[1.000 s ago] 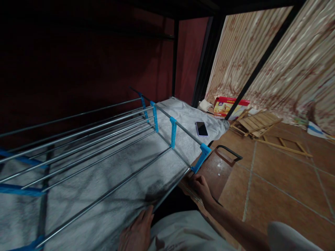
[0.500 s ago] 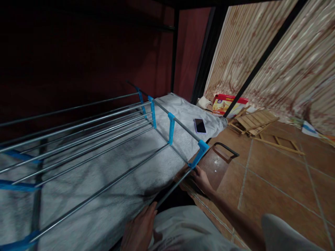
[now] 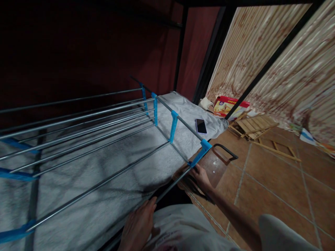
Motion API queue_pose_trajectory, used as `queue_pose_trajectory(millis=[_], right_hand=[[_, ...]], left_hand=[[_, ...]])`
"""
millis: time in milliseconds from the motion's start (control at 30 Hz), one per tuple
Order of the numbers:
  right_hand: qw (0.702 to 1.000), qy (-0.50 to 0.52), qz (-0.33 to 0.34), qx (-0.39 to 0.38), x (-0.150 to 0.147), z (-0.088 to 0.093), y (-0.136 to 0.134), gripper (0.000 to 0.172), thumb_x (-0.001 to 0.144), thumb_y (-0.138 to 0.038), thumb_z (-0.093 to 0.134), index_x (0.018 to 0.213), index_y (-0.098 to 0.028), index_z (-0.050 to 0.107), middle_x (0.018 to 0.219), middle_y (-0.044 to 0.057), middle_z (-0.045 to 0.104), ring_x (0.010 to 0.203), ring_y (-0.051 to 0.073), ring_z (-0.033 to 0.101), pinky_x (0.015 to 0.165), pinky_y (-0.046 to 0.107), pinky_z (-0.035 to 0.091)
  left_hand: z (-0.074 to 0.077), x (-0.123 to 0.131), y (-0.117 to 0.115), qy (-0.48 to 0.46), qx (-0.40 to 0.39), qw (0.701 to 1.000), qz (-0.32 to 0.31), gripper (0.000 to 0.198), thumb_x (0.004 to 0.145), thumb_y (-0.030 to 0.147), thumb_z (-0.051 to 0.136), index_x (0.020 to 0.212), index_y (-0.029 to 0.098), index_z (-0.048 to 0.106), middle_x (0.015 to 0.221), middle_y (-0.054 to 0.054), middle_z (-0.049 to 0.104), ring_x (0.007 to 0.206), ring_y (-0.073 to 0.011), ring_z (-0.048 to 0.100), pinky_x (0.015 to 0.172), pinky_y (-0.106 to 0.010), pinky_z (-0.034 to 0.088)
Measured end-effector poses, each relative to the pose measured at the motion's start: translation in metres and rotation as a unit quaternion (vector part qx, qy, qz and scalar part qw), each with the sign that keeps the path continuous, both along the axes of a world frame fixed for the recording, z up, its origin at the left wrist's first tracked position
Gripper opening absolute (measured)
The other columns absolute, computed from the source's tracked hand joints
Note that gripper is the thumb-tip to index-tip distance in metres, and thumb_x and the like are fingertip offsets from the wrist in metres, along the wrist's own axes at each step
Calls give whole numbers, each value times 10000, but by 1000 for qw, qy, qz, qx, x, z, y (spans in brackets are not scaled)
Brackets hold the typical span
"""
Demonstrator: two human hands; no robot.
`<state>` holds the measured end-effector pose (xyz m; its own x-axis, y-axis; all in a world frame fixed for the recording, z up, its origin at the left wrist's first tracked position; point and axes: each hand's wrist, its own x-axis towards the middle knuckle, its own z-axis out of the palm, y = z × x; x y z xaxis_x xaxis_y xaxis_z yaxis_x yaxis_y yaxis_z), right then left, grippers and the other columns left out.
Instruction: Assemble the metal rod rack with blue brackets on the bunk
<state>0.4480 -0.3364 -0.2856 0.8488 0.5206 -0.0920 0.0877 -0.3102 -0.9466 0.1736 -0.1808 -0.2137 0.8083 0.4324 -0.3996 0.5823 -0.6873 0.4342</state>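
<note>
At the bed's near edge, the metal rack [image 3: 104, 132] is gripped by closed right hand [image 3: 201, 176]; left hand [image 3: 138, 225], fingers spread, is laid flat beside its rail. Open tiled floor [image 3: 274, 181] lies rightward.

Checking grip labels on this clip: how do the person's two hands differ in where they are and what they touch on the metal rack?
The right hand reaches forward, arm outstretched, to the rack's corner by a blue connector. The left hand lies close to the body, fingers at the lowest front bar. The right hand's fingers curl; the left hand's lie flatter. Both touch the same front edge, and neither grip shows clearly.
</note>
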Motion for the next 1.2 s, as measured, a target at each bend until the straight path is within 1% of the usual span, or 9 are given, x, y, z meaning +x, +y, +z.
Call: queue_pose_trajectory(millis=[133,233,400,533,667,933,1100,1167,1200], right_hand=[[1000,21,-7,18,3,3,2,326,648,-201,660,962,-243,736,912,3,740,1030,290,629,984,437,454],[1000,23,-5,15,5,2,2,294,631,-190,660,911,-233,742,823,4,732,1012,295,633,961,428,468],[1000,-14,20,-13,8,0,1,252,690,-263,636,916,-217,737,821,7,733,964,297,642,931,421,478],[1000,-14,17,-13,7,1,3,227,687,-307,653,877,-213,735,810,7,731,957,299,639,906,413,489],[1000,5,3,4,5,1,4,254,675,-300,671,906,-219,738,833,11,731,935,287,643,886,396,493],[1000,-20,-5,-24,4,-11,2,251,723,-335,639,927,-212,721,861,17,732,898,267,651,873,384,491],[998,18,-41,38,-6,-22,7,366,696,-338,672,1041,-217,679,1049,38,719,1023,257,629,951,394,467],[995,49,-44,72,-9,-25,4,398,681,-336,684,1061,-222,657,1103,48,703,1032,252,628,931,391,482],[995,60,-36,68,-10,-24,-1,382,672,-335,689,1036,-224,659,1086,53,706,1008,252,637,903,386,495]], left_hand=[[-12,0,2,-15,-24,1000,9,467,964,221,267,1316,202,573,1320,-71,628,1206,-194,596,1026,-323,462],[-25,0,3,-27,-37,999,27,463,971,264,269,1307,193,579,1301,-68,642,1200,-190,599,1033,-331,455],[-36,0,2,-32,-64,996,49,470,968,291,271,1294,180,591,1276,-74,658,1181,-181,607,1035,-328,441],[-35,-1,1,-35,-73,995,60,473,960,299,280,1291,173,594,1272,-77,660,1175,-183,607,1035,-332,433],[-34,-1,-1,-37,-76,994,69,472,956,312,289,1285,180,600,1261,-75,666,1167,-192,610,1036,-340,426],[-33,3,1,-30,-65,995,69,447,960,304,306,1285,211,598,1270,-57,663,1180,-179,603,1029,-305,421],[-23,1,-3,-33,-38,997,53,443,971,275,286,1292,208,584,1271,-80,658,1161,-204,616,1021,-358,437],[-18,-1,-6,-37,-34,998,43,445,973,273,279,1293,219,583,1286,-86,648,1170,-213,612,1021,-371,440],[-17,-1,-7,-39,-34,998,42,440,968,278,298,1303,222,577,1306,-87,634,1192,-218,597,1033,-379,433]])
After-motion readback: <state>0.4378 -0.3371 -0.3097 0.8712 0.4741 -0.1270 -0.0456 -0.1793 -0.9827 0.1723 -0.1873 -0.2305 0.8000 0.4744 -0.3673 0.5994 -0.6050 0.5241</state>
